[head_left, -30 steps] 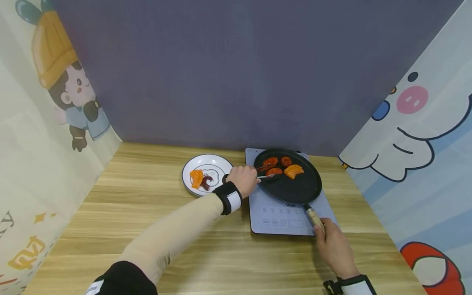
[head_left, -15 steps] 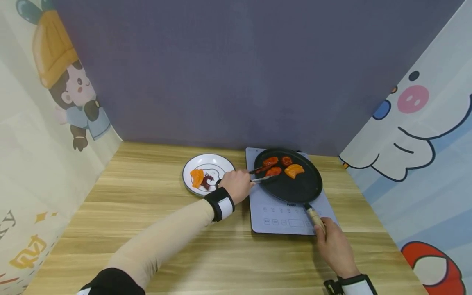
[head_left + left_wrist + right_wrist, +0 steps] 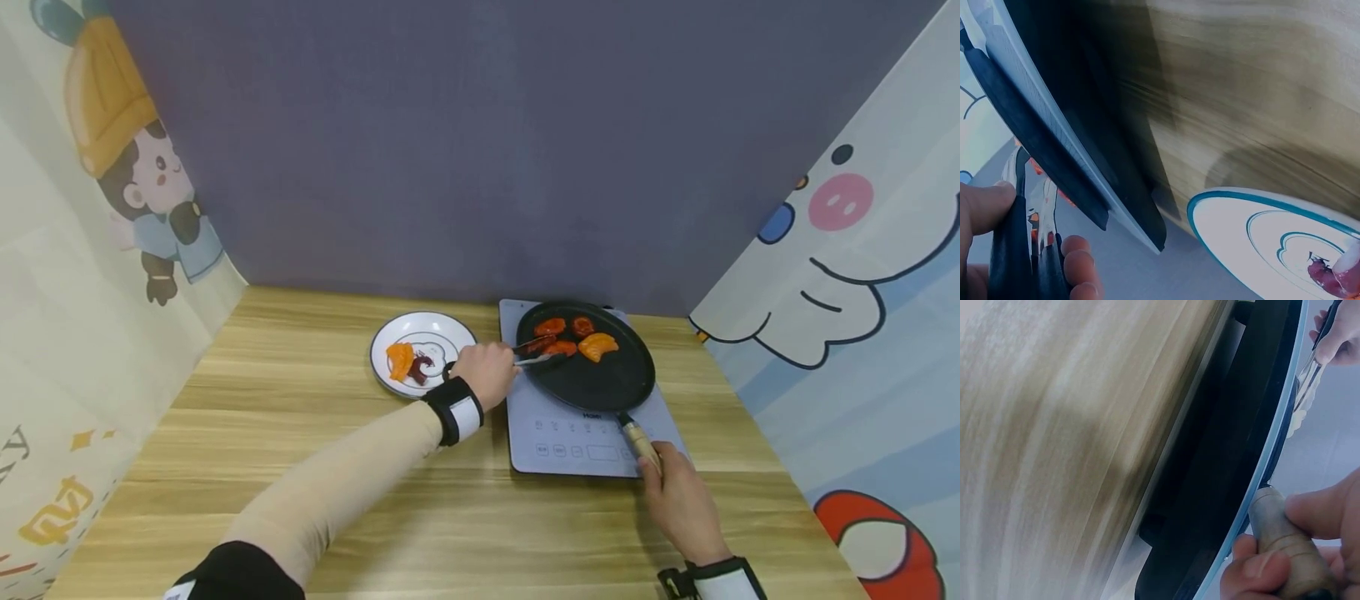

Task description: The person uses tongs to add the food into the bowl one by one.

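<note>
My left hand [image 3: 486, 373] grips tongs [image 3: 1013, 250] by their black handles, thumb on one side and fingers on the other. Their metal arms reach over the left rim of a round black frying pan [image 3: 592, 383], with the tips at a glossy red piece of food [image 3: 560, 348]. Another red piece [image 3: 551, 327], a small round red one [image 3: 582, 327] and an orange piece [image 3: 597, 347] lie in the pan. My right hand [image 3: 681, 504] holds the pan's wooden handle [image 3: 1288, 544], its fingers curled round it.
Beneath the pan is a flat grey induction cooktop [image 3: 555, 446] with a touch panel. To its left, a white plate [image 3: 442, 329] bears an orange piece [image 3: 400, 361] and a dark purple tentacle-like piece [image 3: 420, 368]. A dark panel [image 3: 465, 167] stands behind the wooden table [image 3: 300, 367].
My left hand drew slightly back toward the lower left, then shifted a little right again with the tongs. The nearer red piece has moved slightly right. My right hand stays on the handle.
</note>
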A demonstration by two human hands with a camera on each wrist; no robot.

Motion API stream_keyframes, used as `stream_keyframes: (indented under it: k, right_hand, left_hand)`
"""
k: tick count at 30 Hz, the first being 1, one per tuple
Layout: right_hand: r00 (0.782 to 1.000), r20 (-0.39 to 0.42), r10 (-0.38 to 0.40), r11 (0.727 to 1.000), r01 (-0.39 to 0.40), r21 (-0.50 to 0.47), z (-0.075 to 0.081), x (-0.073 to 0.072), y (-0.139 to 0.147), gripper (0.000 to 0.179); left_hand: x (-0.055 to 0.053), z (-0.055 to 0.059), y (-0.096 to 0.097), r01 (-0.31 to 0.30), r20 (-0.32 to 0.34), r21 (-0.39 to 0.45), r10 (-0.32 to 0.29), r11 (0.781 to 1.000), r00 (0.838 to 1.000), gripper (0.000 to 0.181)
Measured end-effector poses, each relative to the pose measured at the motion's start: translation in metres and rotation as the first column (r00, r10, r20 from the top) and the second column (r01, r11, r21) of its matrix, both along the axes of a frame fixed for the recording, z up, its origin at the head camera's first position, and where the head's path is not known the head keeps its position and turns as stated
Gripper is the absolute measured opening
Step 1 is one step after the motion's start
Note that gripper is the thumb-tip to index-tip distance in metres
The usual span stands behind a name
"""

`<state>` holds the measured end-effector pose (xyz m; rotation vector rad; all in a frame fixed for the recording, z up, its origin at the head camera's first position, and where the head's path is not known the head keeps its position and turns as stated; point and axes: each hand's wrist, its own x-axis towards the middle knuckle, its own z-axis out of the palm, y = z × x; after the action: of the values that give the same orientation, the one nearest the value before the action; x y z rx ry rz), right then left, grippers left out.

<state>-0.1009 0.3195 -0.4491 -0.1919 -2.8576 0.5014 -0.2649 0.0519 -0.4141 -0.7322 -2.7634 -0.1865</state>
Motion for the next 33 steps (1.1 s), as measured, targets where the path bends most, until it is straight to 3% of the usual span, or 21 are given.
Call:
stream_keyframes:
  k: [7,20,33]
  right_hand:
    - [1.000,0.012,0.016,1.000,-0.015,-0.008,0.002,0.000,-0.001,0.027]
    - [1.000,-0.011,0.013,1.000,-0.014,-0.019,0.001,0.000,-0.001,0.027]
    - [1.000,-0.020,0.001,1.000,-0.001,-0.010,0.000,-0.001,-0.001,0.027]
  left_hand:
    - [0.011,-0.005,-0.003,-0.009,-0.012,0.045,0.009,0.999,1.000,0.044]
    - [0.032,-0.019,-0.033,0.018,-0.083,0.121,-0.008,0.993,0.997,0.052]
    - [0.060,-0.019,-0.054,0.012,-0.063,0.154,-0.002,0.988,0.998,0.052]
